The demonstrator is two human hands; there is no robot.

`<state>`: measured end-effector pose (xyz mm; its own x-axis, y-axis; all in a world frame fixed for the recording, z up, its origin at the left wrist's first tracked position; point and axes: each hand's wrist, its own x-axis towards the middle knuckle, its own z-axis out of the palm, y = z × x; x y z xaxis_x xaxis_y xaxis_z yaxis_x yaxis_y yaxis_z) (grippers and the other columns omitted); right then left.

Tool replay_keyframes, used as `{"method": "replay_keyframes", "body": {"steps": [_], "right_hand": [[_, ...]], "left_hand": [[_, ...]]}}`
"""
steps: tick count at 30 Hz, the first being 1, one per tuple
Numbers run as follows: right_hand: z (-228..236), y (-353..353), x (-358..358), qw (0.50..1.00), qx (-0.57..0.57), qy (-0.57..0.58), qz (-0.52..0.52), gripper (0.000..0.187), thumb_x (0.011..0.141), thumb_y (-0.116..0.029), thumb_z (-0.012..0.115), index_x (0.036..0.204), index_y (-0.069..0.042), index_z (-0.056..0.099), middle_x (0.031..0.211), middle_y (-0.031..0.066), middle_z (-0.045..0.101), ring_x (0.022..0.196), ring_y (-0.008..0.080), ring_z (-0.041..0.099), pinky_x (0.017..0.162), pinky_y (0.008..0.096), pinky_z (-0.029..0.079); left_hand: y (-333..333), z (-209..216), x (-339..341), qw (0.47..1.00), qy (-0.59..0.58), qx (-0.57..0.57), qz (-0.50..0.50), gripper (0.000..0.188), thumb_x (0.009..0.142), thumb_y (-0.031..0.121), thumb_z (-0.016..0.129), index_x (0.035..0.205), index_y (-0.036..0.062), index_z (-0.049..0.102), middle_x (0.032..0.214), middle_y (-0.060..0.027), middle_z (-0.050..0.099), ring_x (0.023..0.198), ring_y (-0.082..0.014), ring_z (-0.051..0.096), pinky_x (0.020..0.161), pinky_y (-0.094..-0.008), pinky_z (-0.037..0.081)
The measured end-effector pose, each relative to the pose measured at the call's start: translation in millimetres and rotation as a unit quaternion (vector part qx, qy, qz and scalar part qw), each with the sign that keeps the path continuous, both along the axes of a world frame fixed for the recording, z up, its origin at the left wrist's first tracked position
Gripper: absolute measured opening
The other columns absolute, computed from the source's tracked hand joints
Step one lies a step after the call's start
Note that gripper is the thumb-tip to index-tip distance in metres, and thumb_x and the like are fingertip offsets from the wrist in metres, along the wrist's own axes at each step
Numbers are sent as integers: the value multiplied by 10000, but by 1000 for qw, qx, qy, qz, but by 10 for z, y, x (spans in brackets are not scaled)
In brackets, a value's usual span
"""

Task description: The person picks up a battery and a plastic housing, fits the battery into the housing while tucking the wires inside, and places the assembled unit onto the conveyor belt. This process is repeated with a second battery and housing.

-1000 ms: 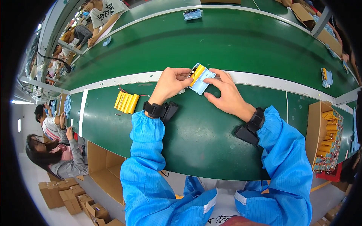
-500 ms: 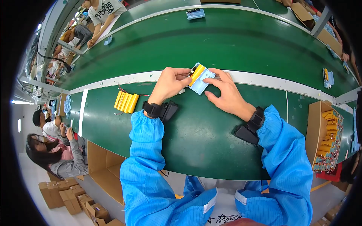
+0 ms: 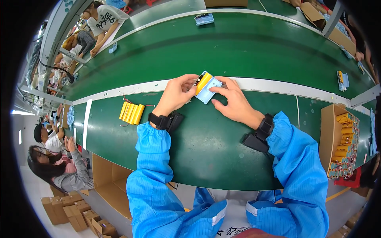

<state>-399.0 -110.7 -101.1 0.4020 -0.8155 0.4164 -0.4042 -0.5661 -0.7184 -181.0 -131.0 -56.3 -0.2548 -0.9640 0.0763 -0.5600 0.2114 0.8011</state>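
Note:
Between my two hands, above the bench's white far edge, is a light blue plastic case [image 3: 206, 95] with a yellow battery cell and a dark part inside it. My left hand [image 3: 176, 93] pinches its left side, thumb against the edge. My right hand [image 3: 235, 100] grips the right side, with the thumb and a finger near the case's inner face. Some fingertips are hidden behind the case. To the left of my left hand lies a yellow battery pack [image 3: 131, 113] with thin wires, resting on the green bench [image 3: 210, 154].
At the right stands a cardboard box [image 3: 331, 139] filled with yellow battery packs. Beyond the white rail runs a green belt [image 3: 254, 47], carrying blue cases [image 3: 204, 20] with parts in them. An open carton [image 3: 111, 182] stands below at the left. Other people sit at the left.
My hands and the case have shifted slightly left and nearer to me, and the case has tilted a little. Both hands keep hold of it.

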Motion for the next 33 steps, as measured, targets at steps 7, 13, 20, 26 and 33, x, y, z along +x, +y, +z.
{"method": "replay_keyframes", "body": {"steps": [7, 13, 20, 26, 33], "right_hand": [[-19, -12, 17, 1000, 2, -7, 2, 356, 761, -84, 682, 1112, -32, 650, 1317, 173, 463, 1155, 317, 486, 978, 390, 438], [-22, -18, 31, 1000, 5, 1, -3, 351, 759, -89, 684, 1105, -36, 656, 1314, 175, 462, 1149, 317, 491, 978, 391, 438], [-21, -28, 8, 999, 2, -24, -21, 405, 758, -85, 683, 1154, -31, 614, 1277, 168, 477, 1120, 301, 513, 960, 382, 445], [11, -58, 8, 989, 72, -103, -78, 414, 762, -78, 682, 1153, -16, 562, 1206, 155, 499, 1102, 275, 533, 932, 362, 460], [-53, -104, 21, 995, 35, -84, -47, 301, 770, -36, 660, 1053, -14, 560, 1144, 116, 527, 1061, 252, 556, 883, 337, 487]], "left_hand": [[-53, -36, 52, 990, 93, 101, 18, 326, 842, 59, 689, 1147, -17, 606, 991, -129, 678, 820, -149, 657, 764, -274, 522], [-39, -80, 64, 989, 101, 102, 30, 380, 809, 87, 720, 1149, -31, 599, 956, -114, 675, 793, -141, 650, 748, -269, 517], [-4, 17, -64, 996, -66, 60, 12, 480, 727, 186, 775, 1115, -52, 624, 884, -107, 682, 769, -145, 646, 720, -275, 517], [-438, -79, 110, 994, -12, 13, 106, 475, 713, 205, 773, 1101, -44, 659, 863, -96, 683, 761, -115, 611, 714, -262, 492], [-987, -179, 187, 967, -136, -56, 206, 489, 733, 237, 734, 1174, 45, 647, 1022, -115, 680, 903, -221, 627, 820, -365, 462]]}}
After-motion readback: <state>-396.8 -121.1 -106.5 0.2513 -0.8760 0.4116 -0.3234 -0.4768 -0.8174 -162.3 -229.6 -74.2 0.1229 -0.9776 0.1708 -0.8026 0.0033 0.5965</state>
